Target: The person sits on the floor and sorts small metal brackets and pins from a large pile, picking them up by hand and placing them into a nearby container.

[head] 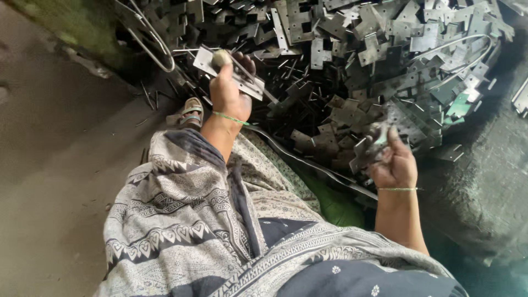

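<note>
Two hands are working over a heap of stamped metal plates [352, 60] that is filling the upper part of the view from about eleven o'clock round to two o'clock. The left hand [230, 91] is raised near twelve o'clock of the person's lap, its fingers curling shut around a flat hinge plate [231, 71], with the thumb pressing on top; holding it up and tilted this way is probably keeping its face turned toward the eyes and clear of the heap. The hinge plate is looking pale grey, rectangular and thin, with a long pin or rod [258, 82] running off it toward four o'clock. The right hand [393, 162], at about three o'clock, is cupping a small cluster of darker plates [371, 148], fingers bent round them, right at the near edge of the heap, likely because that is where loose pieces are easiest to gather. Each wrist is wearing a thin green thread. A patterned grey cloth [198, 220] is draping the knees toward six o'clock, and a sandalled foot [191, 113] is resting on the bare floor [55, 165] at nine o'clock of the left hand. A wire loop [157, 49] is lying at the heap's left edge.
</note>
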